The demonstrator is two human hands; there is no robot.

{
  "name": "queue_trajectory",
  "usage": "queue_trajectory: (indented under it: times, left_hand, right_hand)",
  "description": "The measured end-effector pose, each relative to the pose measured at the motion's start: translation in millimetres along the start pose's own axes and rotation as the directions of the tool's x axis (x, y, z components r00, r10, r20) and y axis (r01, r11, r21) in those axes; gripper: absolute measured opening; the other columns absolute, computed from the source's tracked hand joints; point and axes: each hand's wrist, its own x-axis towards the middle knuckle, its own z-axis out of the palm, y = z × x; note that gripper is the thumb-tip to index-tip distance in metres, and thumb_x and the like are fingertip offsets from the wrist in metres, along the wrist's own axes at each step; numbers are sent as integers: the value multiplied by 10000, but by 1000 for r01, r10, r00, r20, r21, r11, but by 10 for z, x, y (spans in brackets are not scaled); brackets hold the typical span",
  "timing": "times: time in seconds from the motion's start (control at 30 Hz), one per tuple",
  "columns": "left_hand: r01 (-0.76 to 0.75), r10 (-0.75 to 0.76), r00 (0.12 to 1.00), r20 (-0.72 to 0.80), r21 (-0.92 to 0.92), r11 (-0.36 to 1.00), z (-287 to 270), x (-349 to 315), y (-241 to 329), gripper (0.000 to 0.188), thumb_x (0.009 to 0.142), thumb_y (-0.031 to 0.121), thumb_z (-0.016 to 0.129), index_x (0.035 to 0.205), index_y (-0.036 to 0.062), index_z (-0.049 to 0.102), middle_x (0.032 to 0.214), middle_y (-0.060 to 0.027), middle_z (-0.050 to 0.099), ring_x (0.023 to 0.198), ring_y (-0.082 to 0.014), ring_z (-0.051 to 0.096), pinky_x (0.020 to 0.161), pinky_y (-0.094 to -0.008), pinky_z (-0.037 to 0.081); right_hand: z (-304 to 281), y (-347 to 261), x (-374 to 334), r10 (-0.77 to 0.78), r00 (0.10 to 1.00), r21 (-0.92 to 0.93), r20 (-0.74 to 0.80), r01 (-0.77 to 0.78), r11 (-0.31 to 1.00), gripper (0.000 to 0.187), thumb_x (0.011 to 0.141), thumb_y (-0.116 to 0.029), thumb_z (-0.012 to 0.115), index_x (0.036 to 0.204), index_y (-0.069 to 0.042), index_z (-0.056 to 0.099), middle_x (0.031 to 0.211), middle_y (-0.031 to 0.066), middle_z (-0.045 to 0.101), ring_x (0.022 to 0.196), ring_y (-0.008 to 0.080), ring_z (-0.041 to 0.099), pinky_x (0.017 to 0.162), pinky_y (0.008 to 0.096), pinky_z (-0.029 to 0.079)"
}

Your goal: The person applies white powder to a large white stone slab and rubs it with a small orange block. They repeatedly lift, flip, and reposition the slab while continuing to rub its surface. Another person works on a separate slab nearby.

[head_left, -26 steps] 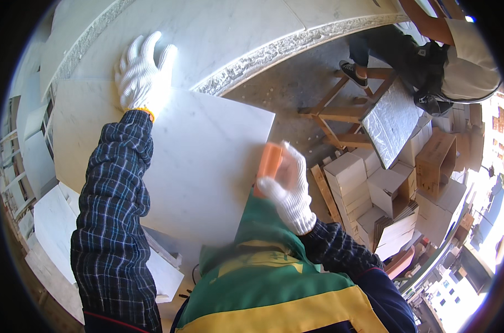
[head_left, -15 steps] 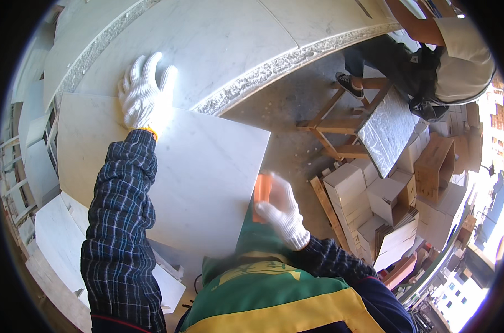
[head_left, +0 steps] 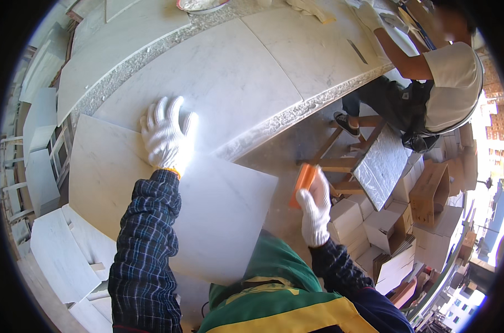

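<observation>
A white marble slab (head_left: 221, 216) lies in front of me, over the near edge of a larger marble-topped table (head_left: 207, 89). My left hand (head_left: 166, 133), in a white knit glove, rests flat with fingers apart across the slab's far edge and the table top. Bright light washes out its thumb side. To the right, off the slab's corner, my gloved right hand (head_left: 316, 216) grips an orange rectangular block (head_left: 304, 183). The block is held up in the air, apart from the slab; its underside cannot be seen.
At the upper right a co-worker (head_left: 451, 83) sits with gloved hands over the table. A wooden stool with a grey top (head_left: 380, 166) stands near them. Cardboard boxes (head_left: 385, 227) are piled at right. Stone pieces (head_left: 58, 255) lie at left; a bowl (head_left: 202, 5) stands far off.
My right hand has moved the orange block away from the slab's right edge, rightward and outward. My left hand stays on the slab. The view has shifted, showing more of the table's far side.
</observation>
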Motion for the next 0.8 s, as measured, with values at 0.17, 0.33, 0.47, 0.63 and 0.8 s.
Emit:
queue_trajectory:
  times: [0.17,0.33,0.47,0.63,0.8]
  left_hand:
    - [36,-37,998,-51,-32,999,-25,-52,70,471,982,491,636,1354,203,612,1461,-106,547,1377,-377,469,1179,-574,336]
    - [65,-77,993,-87,-135,989,-215,-19,135,468,929,433,685,1288,136,643,1346,-137,588,1332,-367,487,1156,-584,335]
    - [103,-111,993,-33,-199,975,-214,13,141,500,931,414,697,1328,118,632,1407,-157,566,1361,-390,470,1172,-603,320]
    - [134,-143,989,-26,-219,966,-163,-5,156,517,935,404,683,1349,102,609,1438,-170,543,1393,-402,451,1195,-616,308]
    - [125,-137,990,-43,-200,972,-107,-18,159,505,931,411,687,1328,107,619,1432,-172,545,1387,-397,453,1192,-617,308]
  right_hand:
    - [11,-158,1721,-613,667,-819,423,572,57,597,729,-86,825,1310,-126,698,1303,126,670,1169,362,623,988,473,485]
    - [755,-583,2467,-527,579,-740,622,655,-153,700,787,-99,787,1458,-199,611,1521,93,564,1376,320,517,1132,474,429]
    - [694,-434,2152,-522,644,-815,560,543,-204,735,853,-128,748,1547,-217,524,1684,105,380,1570,347,308,1246,545,343]
    - [472,-139,851,-260,458,-479,850,878,-19,503,831,-263,750,1275,-38,686,1354,195,632,1328,476,536,1107,603,446]
    - [135,-90,688,-396,658,-589,641,752,296,244,854,-59,711,1093,-12,733,1221,160,678,1204,412,594,1064,511,472]
